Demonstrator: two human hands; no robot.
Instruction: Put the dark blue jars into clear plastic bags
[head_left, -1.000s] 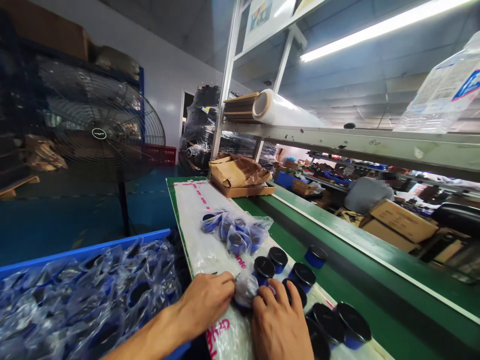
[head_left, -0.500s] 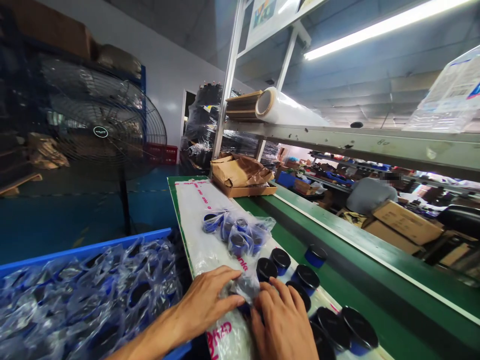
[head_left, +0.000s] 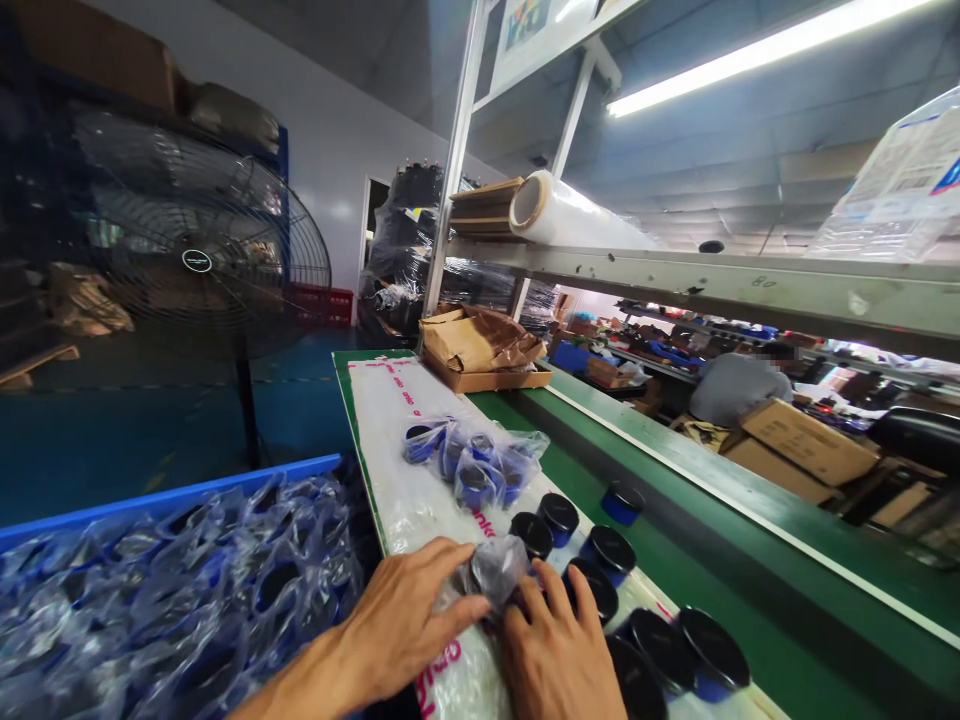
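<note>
My left hand (head_left: pixel 409 610) and my right hand (head_left: pixel 559 640) meet at a clear plastic bag (head_left: pixel 496 570) over the white printed sheet (head_left: pixel 450 650). Fingers of both hands close round the bag's sides; a dark item shows faintly inside it. Several blue jars with black lids (head_left: pixel 654 645) stand unwrapped to the right of my right hand. Beyond my hands lies a cluster of bagged blue jars (head_left: pixel 480 465). One more jar (head_left: pixel 622 502) stands on the green surface (head_left: pixel 697 560).
At the left is a blue crate (head_left: pixel 172 492) full of bagged jars. A cardboard tray (head_left: pixel 499 381) with brown paper stands at the bench's far end. A shelf (head_left: pixel 675 275) holds a plastic roll (head_left: pixel 570 212). A fan (head_left: pixel 199 262) and a seated person (head_left: pixel 739 388) are further off.
The plastic between my hands is now gathered into a rounder, raised shape. My right hand has shifted slightly, and its fingers are curled more beside the bag.
</note>
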